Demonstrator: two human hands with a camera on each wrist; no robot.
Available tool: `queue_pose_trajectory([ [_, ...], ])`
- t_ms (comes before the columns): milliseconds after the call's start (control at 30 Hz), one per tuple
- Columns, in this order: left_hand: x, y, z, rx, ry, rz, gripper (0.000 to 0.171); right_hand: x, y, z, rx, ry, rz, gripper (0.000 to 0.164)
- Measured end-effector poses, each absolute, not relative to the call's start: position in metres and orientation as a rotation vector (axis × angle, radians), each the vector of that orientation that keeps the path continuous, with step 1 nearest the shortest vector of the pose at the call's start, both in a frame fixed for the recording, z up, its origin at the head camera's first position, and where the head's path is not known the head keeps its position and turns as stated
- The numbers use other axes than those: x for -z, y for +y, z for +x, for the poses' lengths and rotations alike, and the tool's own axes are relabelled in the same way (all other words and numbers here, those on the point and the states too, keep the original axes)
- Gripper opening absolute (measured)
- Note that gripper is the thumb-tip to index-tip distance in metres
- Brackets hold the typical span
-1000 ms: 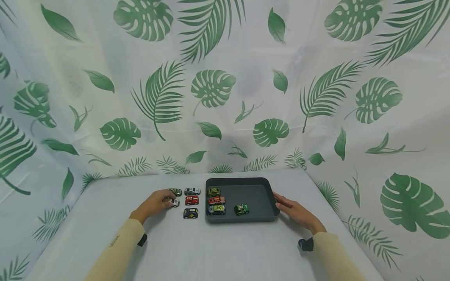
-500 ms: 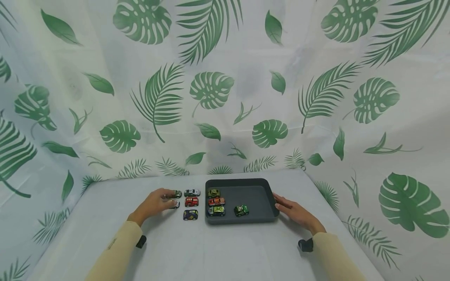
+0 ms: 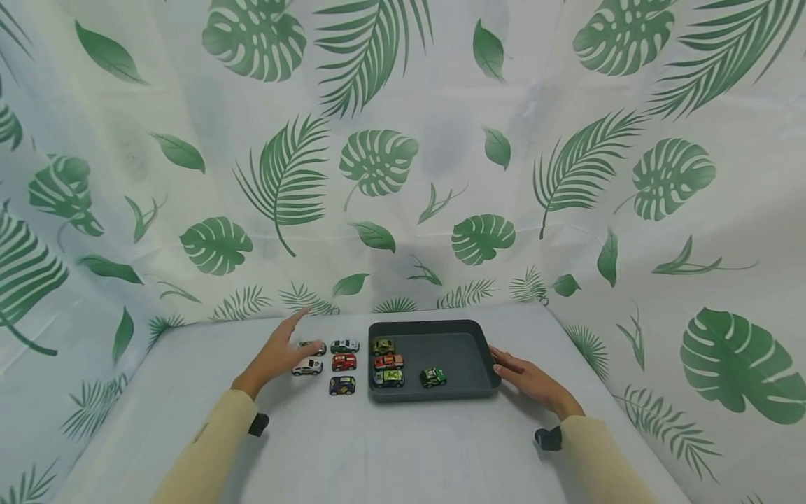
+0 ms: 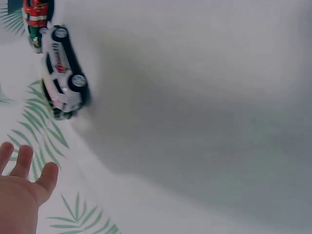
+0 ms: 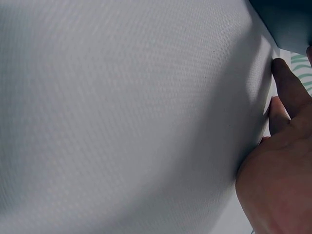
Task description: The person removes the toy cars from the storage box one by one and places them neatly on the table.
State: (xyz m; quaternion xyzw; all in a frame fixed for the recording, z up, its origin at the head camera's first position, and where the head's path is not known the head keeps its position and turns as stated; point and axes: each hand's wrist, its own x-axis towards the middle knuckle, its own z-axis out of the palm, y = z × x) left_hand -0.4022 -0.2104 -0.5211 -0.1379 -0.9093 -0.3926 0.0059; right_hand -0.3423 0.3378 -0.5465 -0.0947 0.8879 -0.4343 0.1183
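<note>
My left hand (image 3: 277, 357) hovers at the left of the toy cars with its fingers spread, holding nothing. Just under it stands a white toy car (image 3: 307, 367), also seen in the left wrist view as a white car (image 4: 62, 73) apart from the fingers. A green toy car (image 3: 320, 348) is partly hidden behind the thumb. My right hand (image 3: 532, 380) touches the right side of the dark grey tray (image 3: 434, 394) with extended fingers. Inside the tray, a green car (image 3: 432, 377) stands right of a column of an olive car (image 3: 383, 346), an orange-red car (image 3: 388, 362) and a yellow-green car (image 3: 388, 379).
Between the left hand and the tray stand a white-and-green car (image 3: 345, 346), a red car (image 3: 343, 362) and a dark blue car (image 3: 342, 385). A white table (image 3: 390, 455) carries everything. A leaf-patterned curtain (image 3: 434, 280) hangs behind it.
My left hand has let go of the white car, and its fingers have lifted and spread. The white car now sits slightly lower, level with the red car. The right hand keeps its place.
</note>
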Motion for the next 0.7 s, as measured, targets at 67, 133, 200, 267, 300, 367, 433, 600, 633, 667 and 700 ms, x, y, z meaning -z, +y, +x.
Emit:
queue_pose_trajectory([
  [67,0.517,-0.207,-0.403,1.236,-2.834,-0.445,0.095,0.547,0.338,-0.342,1.273,2.598,-0.278,0.067],
  [133,0.513,-0.204,-0.404,1.238,-2.826,-0.455,0.097,0.547,0.338,-0.342,1.277,2.597,-0.28,0.067],
  [200,0.509,-0.201,-0.404,1.249,-2.818,-0.463,0.098,0.547,0.338,-0.342,1.28,2.596,-0.279,0.066],
  [267,0.505,-0.198,-0.404,1.266,-2.799,-0.488,0.099,0.547,0.337,-0.342,1.285,2.593,-0.276,0.066],
  [300,0.503,-0.196,-0.405,1.275,-2.791,-0.499,0.099,0.547,0.337,-0.342,1.285,2.593,-0.273,0.066],
  [367,0.499,-0.193,-0.404,1.293,-2.783,-0.508,0.099,0.548,0.338,-0.342,1.274,2.601,-0.274,0.066],
  [433,0.496,-0.189,-0.405,1.303,-2.773,-0.522,0.099,0.547,0.338,-0.342,1.272,2.602,-0.27,0.067],
  [600,0.492,-0.179,-0.41,1.29,-2.755,-0.564,0.097,0.548,0.338,-0.343,1.278,2.596,-0.265,0.067],
  [633,0.491,-0.177,-0.411,1.286,-2.751,-0.576,0.097,0.548,0.339,-0.343,1.281,2.594,-0.265,0.067],
  [667,0.49,-0.175,-0.412,1.284,-2.746,-0.588,0.097,0.548,0.339,-0.343,1.281,2.593,-0.268,0.067],
  [700,0.489,-0.173,-0.413,1.287,-2.742,-0.597,0.097,0.548,0.339,-0.343,1.278,2.593,-0.272,0.067],
])
